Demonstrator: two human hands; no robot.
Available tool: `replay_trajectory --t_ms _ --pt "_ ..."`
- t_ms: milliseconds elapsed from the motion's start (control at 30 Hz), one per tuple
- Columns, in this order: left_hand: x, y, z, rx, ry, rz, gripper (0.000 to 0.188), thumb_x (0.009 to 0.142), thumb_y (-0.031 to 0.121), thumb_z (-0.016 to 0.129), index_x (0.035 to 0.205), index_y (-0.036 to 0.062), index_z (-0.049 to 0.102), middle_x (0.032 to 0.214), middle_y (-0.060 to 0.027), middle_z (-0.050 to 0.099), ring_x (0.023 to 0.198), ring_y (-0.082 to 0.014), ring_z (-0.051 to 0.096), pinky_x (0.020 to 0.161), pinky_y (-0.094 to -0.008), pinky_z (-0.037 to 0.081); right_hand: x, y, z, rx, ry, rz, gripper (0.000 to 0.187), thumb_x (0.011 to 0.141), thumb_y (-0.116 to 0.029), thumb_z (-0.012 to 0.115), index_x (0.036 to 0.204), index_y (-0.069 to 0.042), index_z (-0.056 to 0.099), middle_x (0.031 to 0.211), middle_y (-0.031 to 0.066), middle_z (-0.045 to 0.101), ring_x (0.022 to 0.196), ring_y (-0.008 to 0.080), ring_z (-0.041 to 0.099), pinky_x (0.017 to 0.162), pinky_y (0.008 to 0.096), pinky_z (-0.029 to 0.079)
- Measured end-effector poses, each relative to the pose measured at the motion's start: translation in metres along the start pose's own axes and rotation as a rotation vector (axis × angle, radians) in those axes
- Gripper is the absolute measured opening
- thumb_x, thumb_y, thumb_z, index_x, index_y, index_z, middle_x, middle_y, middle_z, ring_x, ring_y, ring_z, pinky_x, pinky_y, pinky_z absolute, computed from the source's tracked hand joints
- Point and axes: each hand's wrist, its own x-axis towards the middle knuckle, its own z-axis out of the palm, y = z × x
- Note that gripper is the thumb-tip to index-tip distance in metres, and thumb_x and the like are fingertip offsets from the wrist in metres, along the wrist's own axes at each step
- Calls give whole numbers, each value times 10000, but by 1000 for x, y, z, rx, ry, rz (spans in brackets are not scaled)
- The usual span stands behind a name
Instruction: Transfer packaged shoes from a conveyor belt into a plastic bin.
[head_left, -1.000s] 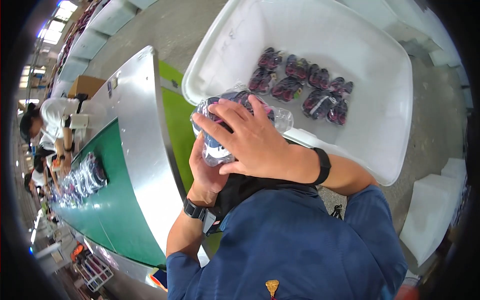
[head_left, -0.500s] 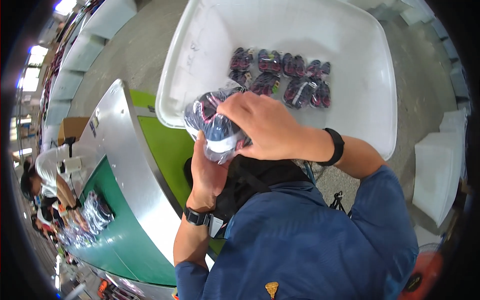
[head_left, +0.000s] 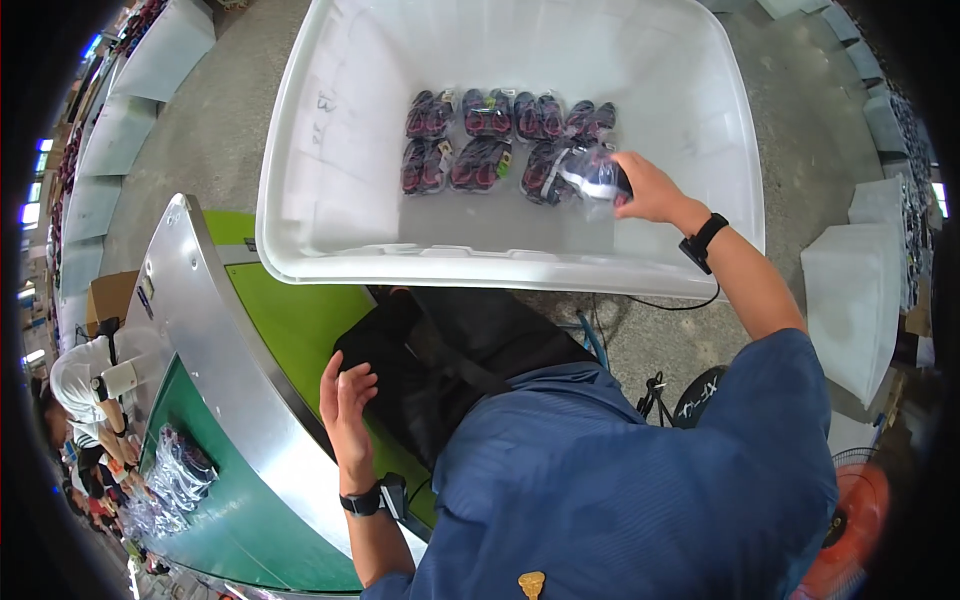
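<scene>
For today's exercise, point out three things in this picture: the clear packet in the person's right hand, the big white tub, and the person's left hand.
clear packet (head_left: 592,178), head view, on its shiny plastic front.
white tub (head_left: 500,268), head view, on its near rim.
left hand (head_left: 345,400), head view, on the back of the hand.

The person wears a blue short-sleeved shirt (head_left: 640,480); a black watch (head_left: 362,500) sits on the left wrist; a black band (head_left: 704,240) circles the right wrist; both forearms are bare.
</scene>
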Motion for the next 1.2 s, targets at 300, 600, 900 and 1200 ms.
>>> replay_trajectory --t_ms 300,600,900,1200 --pt "-29 -22 -18 -1 36 -42 472 1095 294 532 1468 6 502 1213 -150 692 1065 -214 684 934 -344 551 -18 30 24 263 -285 104 500 835 -165 763 1282 15 634 1182 213 717 1086 353 696 944 439 549" --pt "-48 14 -34 8 115 23 444 1088 227 541 1466 -2 497 1215 -143 691 1063 -214 689 941 -342 552 31 -157 7 320 -114 -351 332 919 -141 687 1224 -18 639 1166 182 670 1093 365 652 938 450 522" --pt "-56 43 -111 68 151 163 452 1047 191 630 1443 -4 532 1199 -96 704 1099 -150 640 971 -310 511 45 -267 84 363 -128 -606 524 927 -204 701 1372 3 518 1289 224 560 1204 419 562 1028 444 465" --pt "-50 29 -291 -31 750 84 536 980 237 710 1413 -41 558 1351 -126 642 1252 -193 584 1094 -330 424 34 -307 93 102 -67 -501 532 924 -220 689 1357 4 475 1269 230 514 1161 473 564 938 518 496"
